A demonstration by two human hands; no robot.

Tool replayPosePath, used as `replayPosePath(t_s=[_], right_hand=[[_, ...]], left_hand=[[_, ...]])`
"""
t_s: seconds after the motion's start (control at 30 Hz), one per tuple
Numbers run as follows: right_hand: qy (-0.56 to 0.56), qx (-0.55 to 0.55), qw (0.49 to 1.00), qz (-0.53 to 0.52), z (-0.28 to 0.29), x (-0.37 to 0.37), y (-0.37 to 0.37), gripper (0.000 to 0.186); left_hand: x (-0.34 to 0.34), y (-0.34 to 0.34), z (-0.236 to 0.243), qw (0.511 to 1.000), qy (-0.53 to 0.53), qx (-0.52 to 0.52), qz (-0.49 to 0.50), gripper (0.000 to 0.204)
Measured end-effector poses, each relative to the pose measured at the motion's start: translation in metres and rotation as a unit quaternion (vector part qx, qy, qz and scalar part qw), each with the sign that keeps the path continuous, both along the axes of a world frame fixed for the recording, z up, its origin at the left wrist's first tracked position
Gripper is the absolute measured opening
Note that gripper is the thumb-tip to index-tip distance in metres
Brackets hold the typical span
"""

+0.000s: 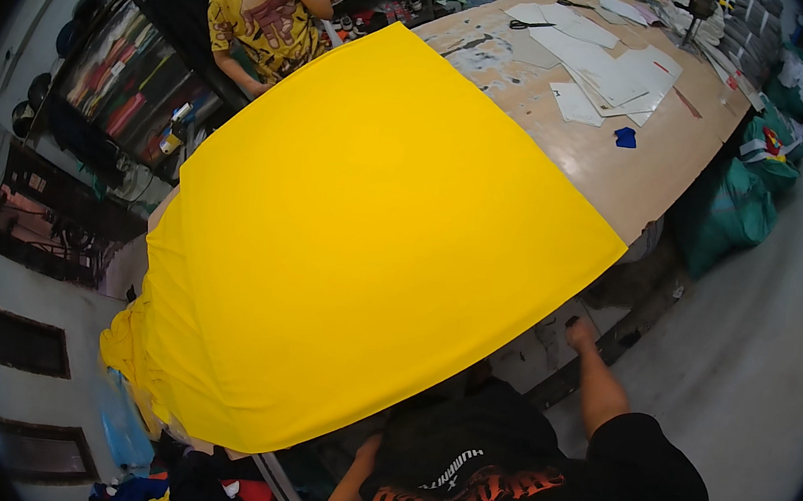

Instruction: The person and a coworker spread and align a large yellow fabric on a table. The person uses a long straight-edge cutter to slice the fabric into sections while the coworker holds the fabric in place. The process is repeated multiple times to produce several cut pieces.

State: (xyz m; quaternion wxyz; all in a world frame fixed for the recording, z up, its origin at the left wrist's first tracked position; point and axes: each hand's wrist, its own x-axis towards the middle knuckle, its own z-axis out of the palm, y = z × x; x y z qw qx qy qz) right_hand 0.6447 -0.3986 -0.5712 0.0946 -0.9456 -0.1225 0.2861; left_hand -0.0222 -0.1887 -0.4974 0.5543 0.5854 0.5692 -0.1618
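Yellow cloth (383,239) is covering most of the table (624,181), bunching up & drooping at the L end. R hand (581,335) is hanging just off its near edge, fingers curling; can't tell if it's gripping anything. L forearm (354,478) is showing but the L hand is hiding, so can't tell its grip. Paper pcs (647,79), scissors (531,25) & a blue scrap (626,137) are cluttering the bare end. Co-worker (269,21) is standing across; green bags (733,215) are crowding the floor on the R.
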Motion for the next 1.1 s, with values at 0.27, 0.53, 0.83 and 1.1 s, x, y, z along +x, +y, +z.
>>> replayPosePath(t_s=[0.27,0.53,0.83,1.1], right_hand=[[0.03,-0.014,0.977,0.212,0.053,-0.062,0.117,0.056],[0.005,-0.034,0.98,0.198,-0.064,-0.115,0.051,0.059],[0.162,0.002,0.954,0.252,-0.01,-0.261,0.094,0.055],[0.168,0.001,0.951,0.258,0.0,-0.289,0.123,0.052]], left_hand=[[-0.026,0.0,-0.015,0.999,-0.014,0.012,0.033,0.029],[-0.043,-0.006,-0.033,0.995,-0.069,-0.021,0.071,0.03],[-0.106,0.048,-0.031,0.996,-0.067,0.008,0.051,0.032],[-0.145,0.063,-0.026,0.994,-0.095,0.008,0.047,0.035]])
